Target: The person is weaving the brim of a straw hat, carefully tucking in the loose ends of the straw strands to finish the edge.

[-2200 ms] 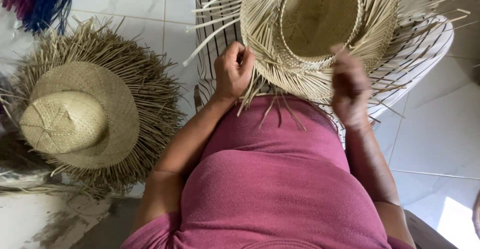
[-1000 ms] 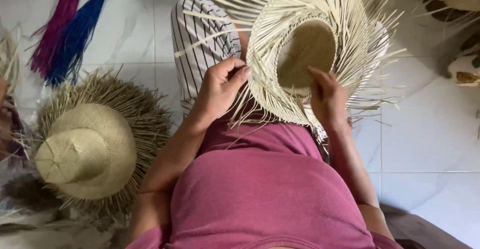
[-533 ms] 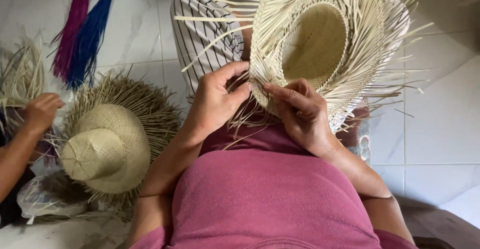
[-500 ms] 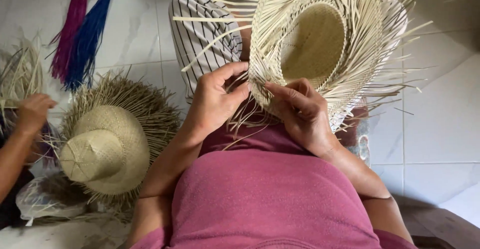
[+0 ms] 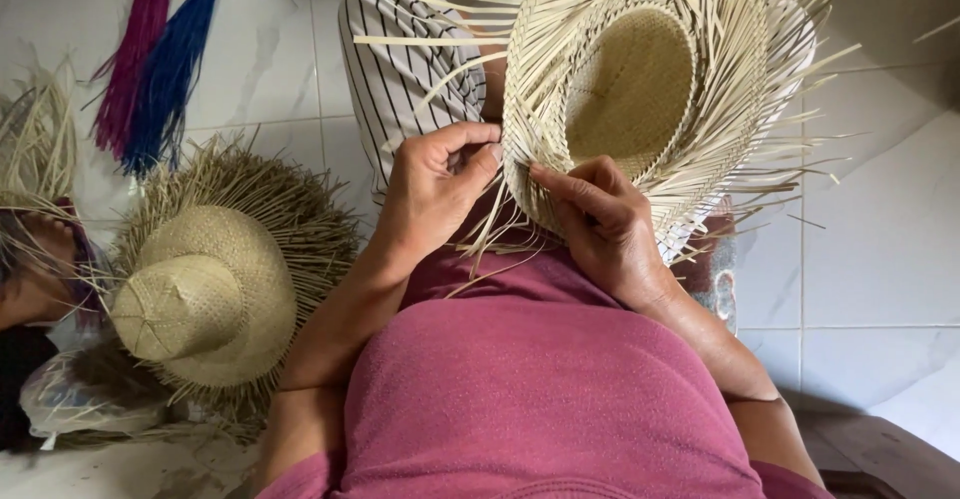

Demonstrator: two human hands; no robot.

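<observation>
The person is weaving the brim of an unfinished straw hat [image 5: 640,99], held crown-down over the lap against striped cloth [image 5: 400,69]. The left hand [image 5: 435,194] pinches loose strands at the brim edge; the right hand [image 5: 605,224] presses fingers closed on the weave. Tucking the pinched strand likely needs steady tension. A second straw hat [image 5: 205,294] lies on the tiled floor.

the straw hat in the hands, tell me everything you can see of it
The unfinished straw hat is pale woven fibre, held with its hollow crown facing the camera. Loose flat strips fan out unwoven all round the brim. The left hand pinches strips at the near edge; the right hand presses on the woven brim beside it.
</observation>
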